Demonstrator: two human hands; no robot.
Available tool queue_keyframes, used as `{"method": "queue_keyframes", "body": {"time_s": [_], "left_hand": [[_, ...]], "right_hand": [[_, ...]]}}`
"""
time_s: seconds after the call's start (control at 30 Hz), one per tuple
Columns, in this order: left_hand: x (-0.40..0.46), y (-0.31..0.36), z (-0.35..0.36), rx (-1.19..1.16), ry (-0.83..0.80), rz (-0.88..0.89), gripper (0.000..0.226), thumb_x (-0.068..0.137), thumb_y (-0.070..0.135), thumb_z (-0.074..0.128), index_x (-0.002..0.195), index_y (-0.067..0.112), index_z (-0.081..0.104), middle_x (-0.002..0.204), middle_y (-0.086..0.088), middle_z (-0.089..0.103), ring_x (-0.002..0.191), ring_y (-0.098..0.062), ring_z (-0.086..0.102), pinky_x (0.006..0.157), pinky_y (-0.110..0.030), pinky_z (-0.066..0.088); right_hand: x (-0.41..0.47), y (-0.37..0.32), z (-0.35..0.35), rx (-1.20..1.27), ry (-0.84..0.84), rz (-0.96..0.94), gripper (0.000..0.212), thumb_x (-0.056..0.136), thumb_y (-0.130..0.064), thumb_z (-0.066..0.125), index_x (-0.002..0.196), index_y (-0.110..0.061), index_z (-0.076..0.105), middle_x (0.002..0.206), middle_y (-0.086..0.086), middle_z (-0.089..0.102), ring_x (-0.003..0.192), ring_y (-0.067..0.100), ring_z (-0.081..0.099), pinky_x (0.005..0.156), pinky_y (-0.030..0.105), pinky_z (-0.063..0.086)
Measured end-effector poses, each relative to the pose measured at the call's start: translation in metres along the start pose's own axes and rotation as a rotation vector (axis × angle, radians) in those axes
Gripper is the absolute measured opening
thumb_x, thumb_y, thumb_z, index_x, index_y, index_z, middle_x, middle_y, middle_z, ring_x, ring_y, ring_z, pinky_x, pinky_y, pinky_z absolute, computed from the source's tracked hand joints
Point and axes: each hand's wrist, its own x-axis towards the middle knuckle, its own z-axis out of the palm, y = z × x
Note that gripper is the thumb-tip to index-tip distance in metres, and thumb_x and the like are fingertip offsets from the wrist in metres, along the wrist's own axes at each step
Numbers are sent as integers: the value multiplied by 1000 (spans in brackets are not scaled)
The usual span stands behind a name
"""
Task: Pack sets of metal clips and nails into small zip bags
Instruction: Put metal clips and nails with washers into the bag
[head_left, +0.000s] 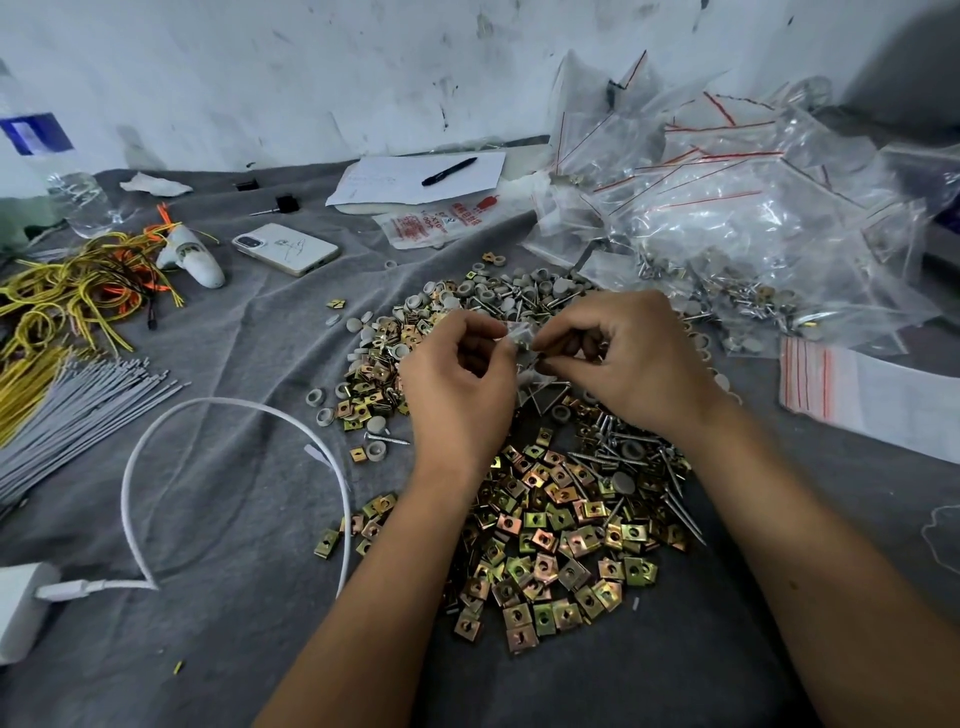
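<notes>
We find both hands, left (457, 374) and right (628, 358), pinching one bag (524, 358) above the clips (545, 545), sealing judged underway. Next: press zip shut, drop at two o'clock pile (753, 218).

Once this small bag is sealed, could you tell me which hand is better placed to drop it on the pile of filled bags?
Probably the right hand: the pile of filled bags lies on its side, while the left hand would have to cross over.

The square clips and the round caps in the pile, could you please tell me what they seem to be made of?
Square clips: apparently plated sheet metal, with a glossy yellow-pink iridescent sheen and punched centre holes. Round caps: probably plastic, being matte, uniform grey and smoothly moulded.
</notes>
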Motion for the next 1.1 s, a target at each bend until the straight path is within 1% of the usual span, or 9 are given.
{"method": "queue_keyframes", "body": {"time_s": [0.13,0.2,0.33,0.43,0.57,0.63,0.73,0.9,1.1], "left_hand": [[0,-1,0,5,14,-3,8,90,4,75,91,11,72,75,4,68,66,-6,62,60,-21,51],[1,-1,0,7,35,0,9,90,3,74,90,12,71,75,6,67,66,-3,62,60,-16,49],[2,-2,-1,2,112,-39,13,89,2,72,88,15,71,74,8,66,65,-1,59,61,-15,49],[4,-3,-1,-35,152,-98,15,89,2,71,87,18,71,72,6,66,63,-1,57,61,-18,50],[5,-4,-2,-52,156,-108,11,89,2,71,89,13,72,73,3,67,63,-2,57,60,-18,49],[4,-4,-2,-53,152,-109,10,89,2,71,89,13,72,74,3,67,64,-3,58,60,-19,50],[5,-5,-2,-67,148,-114,12,89,1,71,88,14,72,74,2,68,63,-4,58,59,-20,50],[4,-4,-2,-70,62,-92,11,90,2,72,89,13,71,76,1,69,67,-13,65,60,-27,54],[3,-3,-1,-46,23,-50,7,90,3,73,91,9,72,76,-2,69,69,-22,68,60,-41,59]], "right_hand": [[-1,1,-3,60,27,65,22,77,-7,88,96,-12,80,86,-7,75,79,4,72,71,16,56],[-2,2,-10,72,2,78,21,76,-11,89,93,-16,79,87,-10,74,78,3,71,69,15,55],[-1,7,-17,-19,-292,149,19,74,-29,90,88,-35,78,91,-18,68,95,2,59,83,29,47],[-3,11,-12,-78,-524,241,29,73,-43,88,98,-43,76,112,-25,55,111,-3,44,95,28,35],[-4,12,-8,-150,-589,222,21,74,-48,85,87,-50,69,104,-45,42,112,-14,33,96,30,32],[-3,11,-7,-144,-568,211,19,77,-45,85,87,-45,69,104,-39,47,111,-13,38,96,29,35],[-1,7,-7,30,-393,179,15,84,-27,83,93,-33,72,100,-22,68,100,-6,60,89,24,47],[-1,2,-4,197,-26,112,18,83,-7,82,97,-15,73,90,-5,74,87,15,73,82,40,62],[-1,-1,3,137,-4,128,22,84,-8,82,105,-16,79,92,-6,76,88,9,73,82,42,61]]}}
